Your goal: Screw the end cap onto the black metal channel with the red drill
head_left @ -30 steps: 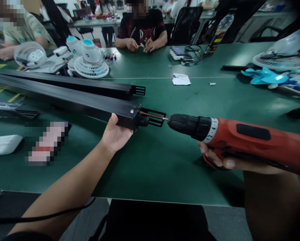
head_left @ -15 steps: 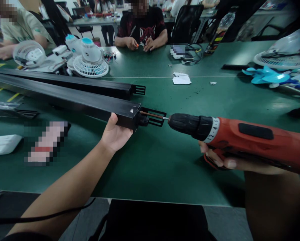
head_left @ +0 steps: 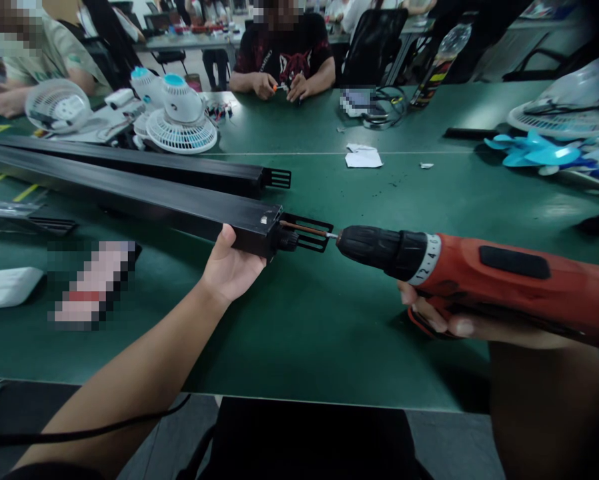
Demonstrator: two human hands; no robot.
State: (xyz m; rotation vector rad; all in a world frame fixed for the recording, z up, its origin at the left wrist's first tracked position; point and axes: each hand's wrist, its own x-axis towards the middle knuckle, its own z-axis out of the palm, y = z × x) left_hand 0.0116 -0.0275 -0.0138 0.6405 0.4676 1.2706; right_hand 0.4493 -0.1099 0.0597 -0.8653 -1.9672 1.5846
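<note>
My left hand (head_left: 234, 270) grips the end of a long black rectangular bar (head_left: 179, 203) from below, its thumb on the near side. At that end are a black knob (head_left: 288, 240) and a slotted black bracket (head_left: 315, 245). My right hand (head_left: 449, 320) is wrapped round the handle of a red and black cordless drill (head_left: 509, 280), which points left. From its chuck a long copper-coloured bit (head_left: 304, 229) reaches to the bar's end face, above the knob. Whether the tip sits in a screw cannot be seen.
Behind lies a second black bar (head_left: 219, 172). A phone (head_left: 97, 283) and a white part (head_left: 7, 288) are at left. White fan parts (head_left: 179, 127), a paper scrap (head_left: 363, 156), a bottle (head_left: 439, 67) and blue fan blades (head_left: 534, 150) lie farther back. Across the table a person (head_left: 284, 60) handles small parts.
Almost nothing differs. The drill appears a few pixels farther right, while the bar and both hands keep their places.
</note>
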